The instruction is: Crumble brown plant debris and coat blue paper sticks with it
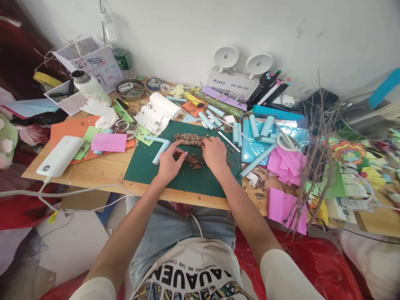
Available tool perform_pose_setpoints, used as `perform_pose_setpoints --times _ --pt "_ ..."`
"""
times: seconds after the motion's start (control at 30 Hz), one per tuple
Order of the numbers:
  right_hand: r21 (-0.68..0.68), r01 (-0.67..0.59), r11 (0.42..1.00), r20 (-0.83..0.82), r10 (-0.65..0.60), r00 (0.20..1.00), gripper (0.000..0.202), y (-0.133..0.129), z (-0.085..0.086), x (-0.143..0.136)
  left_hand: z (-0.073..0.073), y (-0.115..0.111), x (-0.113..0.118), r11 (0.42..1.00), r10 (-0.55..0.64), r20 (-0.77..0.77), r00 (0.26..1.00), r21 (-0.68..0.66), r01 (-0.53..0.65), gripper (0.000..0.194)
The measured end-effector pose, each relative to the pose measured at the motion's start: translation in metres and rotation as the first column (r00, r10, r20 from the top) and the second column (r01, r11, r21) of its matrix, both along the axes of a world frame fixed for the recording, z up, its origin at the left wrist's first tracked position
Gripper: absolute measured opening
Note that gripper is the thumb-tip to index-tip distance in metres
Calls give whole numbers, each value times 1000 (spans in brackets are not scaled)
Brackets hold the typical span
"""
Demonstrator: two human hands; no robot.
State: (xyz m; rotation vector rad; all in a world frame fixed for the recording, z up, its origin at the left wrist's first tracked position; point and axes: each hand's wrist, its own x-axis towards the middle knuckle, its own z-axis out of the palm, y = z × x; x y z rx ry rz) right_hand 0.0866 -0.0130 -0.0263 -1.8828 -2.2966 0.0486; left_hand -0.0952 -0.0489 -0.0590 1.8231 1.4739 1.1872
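Two short rolls coated with brown shreds lie side by side near the top of a green cutting mat (143, 166). My right hand (215, 154) has its fingers closed at the right end of the nearer brown-coated roll (192, 142). At that roll's left end are the fingertips of my left hand (170, 162), its thumb spread apart with nothing in the gap. The farther brown-coated roll (187, 136) rests just behind. Between my hands sits a small pile of brown shreds (193, 161). Light blue paper tubes (161, 152) lie left of my left hand.
More blue tubes (258, 160), white-handled scissors (289, 142) and pink paper (286, 208) crowd the right. Bare twigs (323, 166) stand upright there. A white power bank (61, 156) with a cable lies left. An open bottle (90, 87) and a two-headed lamp (233, 81) stand behind.
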Motion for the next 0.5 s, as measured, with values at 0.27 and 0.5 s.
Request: perform_pose_setpoints --times 0.27,0.5 --pt "118 -38 992 -368 79 927 23 -6 -7 12 8 29 13 948 -126 -442 888 209 239 37" --pt "141 -50 989 -505 115 855 22 -1 -18 15 2 46 21 947 -148 -508 848 173 269 39"
